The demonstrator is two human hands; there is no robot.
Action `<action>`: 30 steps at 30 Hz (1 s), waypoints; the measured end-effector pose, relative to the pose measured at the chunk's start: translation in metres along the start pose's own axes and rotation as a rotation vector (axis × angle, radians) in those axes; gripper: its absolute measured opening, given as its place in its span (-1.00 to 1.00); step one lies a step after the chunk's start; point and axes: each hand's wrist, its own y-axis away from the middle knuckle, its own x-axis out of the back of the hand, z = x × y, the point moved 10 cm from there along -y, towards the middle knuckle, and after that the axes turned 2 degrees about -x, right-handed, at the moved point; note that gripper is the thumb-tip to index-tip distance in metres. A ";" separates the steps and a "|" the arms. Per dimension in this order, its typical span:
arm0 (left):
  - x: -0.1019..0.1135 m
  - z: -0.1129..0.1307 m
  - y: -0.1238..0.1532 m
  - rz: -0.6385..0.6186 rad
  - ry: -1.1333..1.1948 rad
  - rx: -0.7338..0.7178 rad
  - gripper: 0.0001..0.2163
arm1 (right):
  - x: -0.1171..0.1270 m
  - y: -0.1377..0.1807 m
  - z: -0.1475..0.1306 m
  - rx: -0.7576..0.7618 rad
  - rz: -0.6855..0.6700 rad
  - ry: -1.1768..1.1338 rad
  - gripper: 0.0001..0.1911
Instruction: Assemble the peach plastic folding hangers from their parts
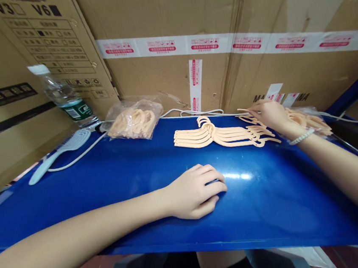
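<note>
My left hand (198, 191) rests palm down on the blue table, its fingers loosely spread and holding nothing. Beyond it lies a row of overlapping beige hangers (195, 137), their hooks bunched in the middle. My right hand (269, 116) is at the right end of this row, with fingers pinched on a thin beige hanger (243, 109). Only a narrow part of that hanger shows; my fingers hide the rest. Several more beige hanger ends (257, 130) lie just below the hand. Behind my right wrist is a clear bag of beige hangers (312, 121).
Another clear bag of beige hangers (136, 120) sits at the back left. Near it are a water bottle (75, 108), a pale hairbrush (61, 150) and a white cable (79, 158). Cardboard boxes (167, 80) wall the table's back. A dark flat device (355, 137) lies far right.
</note>
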 end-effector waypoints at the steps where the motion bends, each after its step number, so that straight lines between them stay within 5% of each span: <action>1: 0.002 0.000 0.000 0.017 0.042 0.006 -0.77 | 0.010 0.001 -0.005 -0.025 0.031 -0.046 -0.62; 4: 0.012 -0.018 0.002 0.152 0.247 0.159 -0.71 | 0.040 0.011 -0.030 -0.139 0.080 -0.429 -0.66; 8: 0.011 -0.068 0.019 0.378 0.688 0.588 -0.50 | 0.041 0.035 -0.117 -0.125 -0.215 -1.005 -0.66; 11: 0.000 -0.081 0.023 0.398 0.922 0.715 -0.55 | 0.045 0.050 -0.174 -0.026 -0.319 -1.153 -0.66; 15: -0.002 -0.090 0.032 0.470 1.045 0.818 -0.67 | 0.051 0.053 -0.195 0.104 -0.194 -0.968 -0.64; 20: 0.019 -0.111 0.057 0.764 1.088 0.943 -0.61 | 0.020 0.055 -0.177 0.199 -0.041 -0.266 -0.49; 25: 0.053 -0.129 0.070 0.945 1.020 0.922 -0.64 | -0.043 0.056 -0.148 0.111 -0.292 -0.080 -0.17; 30: 0.060 -0.136 0.075 0.995 1.041 0.923 -0.63 | -0.061 0.045 -0.142 0.108 -0.361 -0.121 -0.14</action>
